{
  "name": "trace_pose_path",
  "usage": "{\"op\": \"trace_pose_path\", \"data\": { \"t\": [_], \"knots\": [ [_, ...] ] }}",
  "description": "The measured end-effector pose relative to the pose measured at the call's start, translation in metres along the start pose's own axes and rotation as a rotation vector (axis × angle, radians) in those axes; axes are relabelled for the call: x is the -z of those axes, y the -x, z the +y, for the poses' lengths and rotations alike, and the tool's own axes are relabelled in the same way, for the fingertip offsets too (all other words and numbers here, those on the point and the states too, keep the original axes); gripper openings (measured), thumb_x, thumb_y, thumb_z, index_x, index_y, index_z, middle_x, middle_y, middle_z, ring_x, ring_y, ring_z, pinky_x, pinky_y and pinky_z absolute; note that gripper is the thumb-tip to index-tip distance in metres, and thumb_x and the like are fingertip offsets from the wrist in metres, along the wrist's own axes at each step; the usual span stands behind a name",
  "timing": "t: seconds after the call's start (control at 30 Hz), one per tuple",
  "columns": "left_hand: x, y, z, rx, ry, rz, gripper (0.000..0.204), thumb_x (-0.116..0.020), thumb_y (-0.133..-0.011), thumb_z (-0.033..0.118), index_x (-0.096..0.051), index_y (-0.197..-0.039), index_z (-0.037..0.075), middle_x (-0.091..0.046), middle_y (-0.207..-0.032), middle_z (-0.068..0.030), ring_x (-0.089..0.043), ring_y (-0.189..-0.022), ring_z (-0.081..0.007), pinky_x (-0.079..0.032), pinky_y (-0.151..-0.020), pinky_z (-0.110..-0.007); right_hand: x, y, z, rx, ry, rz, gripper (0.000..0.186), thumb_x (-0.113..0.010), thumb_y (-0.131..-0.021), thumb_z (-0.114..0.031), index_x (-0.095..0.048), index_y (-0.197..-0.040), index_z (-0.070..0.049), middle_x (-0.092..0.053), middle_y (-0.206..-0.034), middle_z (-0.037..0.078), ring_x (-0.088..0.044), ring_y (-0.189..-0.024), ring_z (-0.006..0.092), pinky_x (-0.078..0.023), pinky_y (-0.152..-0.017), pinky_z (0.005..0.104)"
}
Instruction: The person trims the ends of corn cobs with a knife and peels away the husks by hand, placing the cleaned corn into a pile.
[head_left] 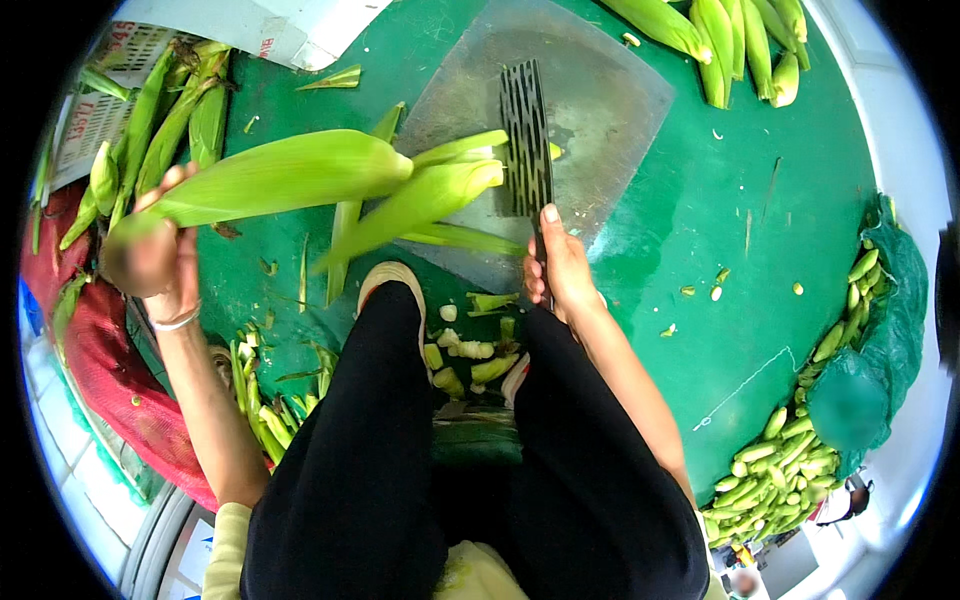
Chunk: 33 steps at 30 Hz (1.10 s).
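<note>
My left hand (pixel 172 265) grips an ear of corn (pixel 290 178) by its tip end. The ear is wrapped in green husk and held level above the green floor, its pale butt end toward the right. In my right hand (pixel 562 262) is the handle of a cleaver (pixel 527 145), its broad dark blade streaked with light marks and pointing away from me. Beneath the blade lies a translucent cutting sheet (pixel 610 130). Just left of the blade, by the held ear, are blurred green husk pieces (pixel 425 203) with pale cut ends; whether they hang from it I cannot tell.
Corn ears in husk (pixel 715 45) lie at the far right. Leafy corn (pixel 150 140) is heaped by a white crate (pixel 95 115) on the left, above a red mesh sack (pixel 120 350). Cut stalk pieces (pixel 470 350) lie between my feet. At right, a green sack (pixel 885 370) borders small green produce (pixel 775 480).
</note>
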<state>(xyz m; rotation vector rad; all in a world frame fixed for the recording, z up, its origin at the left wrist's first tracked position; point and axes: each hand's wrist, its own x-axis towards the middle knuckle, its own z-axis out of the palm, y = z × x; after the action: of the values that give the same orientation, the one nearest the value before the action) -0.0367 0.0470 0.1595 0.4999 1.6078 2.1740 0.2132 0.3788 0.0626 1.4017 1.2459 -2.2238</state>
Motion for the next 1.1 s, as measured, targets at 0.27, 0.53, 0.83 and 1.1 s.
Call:
{"op": "trace_pose_path", "data": {
  "t": [0.27, 0.53, 0.83, 1.1],
  "knots": [
    [0.065, -0.012, 0.061, -0.104, 0.101, 0.298, 0.036, -0.052, -0.088, 0.010, -0.046, -0.123, 0.000, -0.043, -0.131, -0.0196, -0.034, -0.127, -0.0338, -0.028, -0.107, -0.046, 0.006, 0.062, 0.011, 0.163, 0.692, -0.446, 0.060, -0.039, -0.089, -0.058, -0.053, -0.077, 0.000, -0.053, -0.060, 0.008, -0.051, -0.059, 0.0170, -0.044, -0.057, 0.0361],
    [-0.011, -0.081, 0.074, -0.204, -0.756, 0.119, 0.027, -0.046, -0.092, 0.012, -0.052, -0.115, 0.000, -0.050, -0.125, -0.0171, -0.052, -0.112, -0.0248, -0.042, -0.097, -0.037, 0.026, 0.017, -0.015, 0.253, 0.101, 0.136, 0.050, -0.040, -0.091, -0.051, -0.040, -0.069, -0.007, -0.039, -0.050, 0.001, -0.039, -0.037, 0.0099, -0.033, -0.034, 0.0241],
    [-0.225, -0.138, -0.161, 0.113, -1.232, -0.835, 0.050, -0.068, -0.077, 0.026, -0.049, -0.118, 0.003, -0.053, -0.110, -0.0166, -0.055, -0.101, -0.0304, -0.045, -0.085, -0.038, 0.023, 0.032, -0.023, 0.404, -0.057, 0.206, 0.052, -0.040, -0.091, -0.052, -0.039, -0.067, -0.006, -0.038, -0.050, 0.002, -0.039, -0.037, 0.0118, -0.033, -0.034, 0.0259],
    [-0.174, -0.048, -0.157, 0.152, -1.715, -0.607, 0.098, -0.077, -0.062, 0.023, -0.017, -0.140, 0.016, -0.042, -0.123, -0.0174, -0.049, -0.105, -0.0360, -0.044, -0.085, -0.044, 0.047, 0.045, -0.008, 0.446, 0.460, 0.248, 0.040, -0.048, -0.092, -0.037, -0.049, -0.075, -0.002, -0.047, -0.052, 0.004, -0.046, -0.046, 0.0126, -0.038, -0.045, 0.0291]
  ]
}}
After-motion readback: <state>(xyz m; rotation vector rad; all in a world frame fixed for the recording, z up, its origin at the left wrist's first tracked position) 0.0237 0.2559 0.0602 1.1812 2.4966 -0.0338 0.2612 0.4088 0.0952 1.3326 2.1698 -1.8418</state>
